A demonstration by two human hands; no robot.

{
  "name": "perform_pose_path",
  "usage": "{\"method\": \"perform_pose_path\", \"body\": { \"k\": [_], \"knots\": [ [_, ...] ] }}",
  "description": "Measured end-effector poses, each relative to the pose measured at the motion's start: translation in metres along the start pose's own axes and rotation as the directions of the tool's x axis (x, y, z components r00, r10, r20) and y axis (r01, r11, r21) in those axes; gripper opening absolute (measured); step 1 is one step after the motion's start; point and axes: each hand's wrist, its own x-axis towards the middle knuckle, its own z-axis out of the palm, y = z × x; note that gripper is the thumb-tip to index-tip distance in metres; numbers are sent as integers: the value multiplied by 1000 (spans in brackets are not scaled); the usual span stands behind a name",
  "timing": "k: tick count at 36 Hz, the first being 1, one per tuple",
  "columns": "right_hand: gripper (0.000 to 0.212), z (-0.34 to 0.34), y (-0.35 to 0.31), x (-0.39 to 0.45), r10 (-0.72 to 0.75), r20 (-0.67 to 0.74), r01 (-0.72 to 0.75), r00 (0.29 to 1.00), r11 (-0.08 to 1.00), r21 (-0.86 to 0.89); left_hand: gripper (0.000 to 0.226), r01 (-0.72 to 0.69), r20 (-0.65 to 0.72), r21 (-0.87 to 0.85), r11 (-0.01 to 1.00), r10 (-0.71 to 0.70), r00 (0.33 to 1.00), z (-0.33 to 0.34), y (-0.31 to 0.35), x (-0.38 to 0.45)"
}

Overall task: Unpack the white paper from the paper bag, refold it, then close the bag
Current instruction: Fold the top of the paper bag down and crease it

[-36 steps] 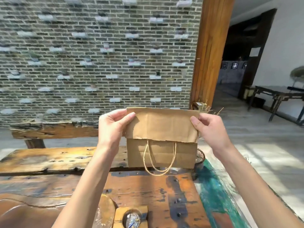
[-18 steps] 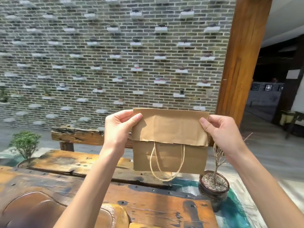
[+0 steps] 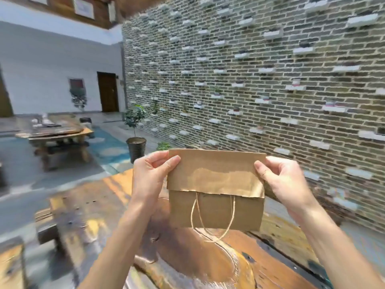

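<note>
A brown paper bag [image 3: 215,209] hangs in the air in front of me, its top folded down over the front. A twine handle [image 3: 212,222] dangles below the fold. My left hand [image 3: 151,176] pinches the folded top at its left corner, thumb in front. My right hand [image 3: 285,180] pinches the right corner the same way. No white paper shows; the bag's inside is hidden.
Below the bag lies a worn wooden table [image 3: 187,257] with a carved hollow. A brick wall [image 3: 270,80] with small white ledges runs along the right. A potted plant [image 3: 136,142] and a second low table [image 3: 56,132] stand further off on the left.
The view has swung to the left, so the wall now runs off to the right and a courtyard shows at left. Both hands keep the same hold on the folded bag.
</note>
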Motion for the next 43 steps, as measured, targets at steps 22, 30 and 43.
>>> {"method": "perform_pose_path", "body": {
  "k": [22,30,43],
  "knots": [
    [22,365,-12,114,-78,299,-15,951,954,299,11,-99,-256,178,979,143,956,-321,22,114],
    [24,442,9,159,-58,350,-46,935,959,281,18,-84,-286,235,968,152,946,-378,-5,160],
    [16,553,63,267,-26,389,-71,921,970,231,16,-69,-284,210,975,128,950,-454,-90,292]
  ]
}}
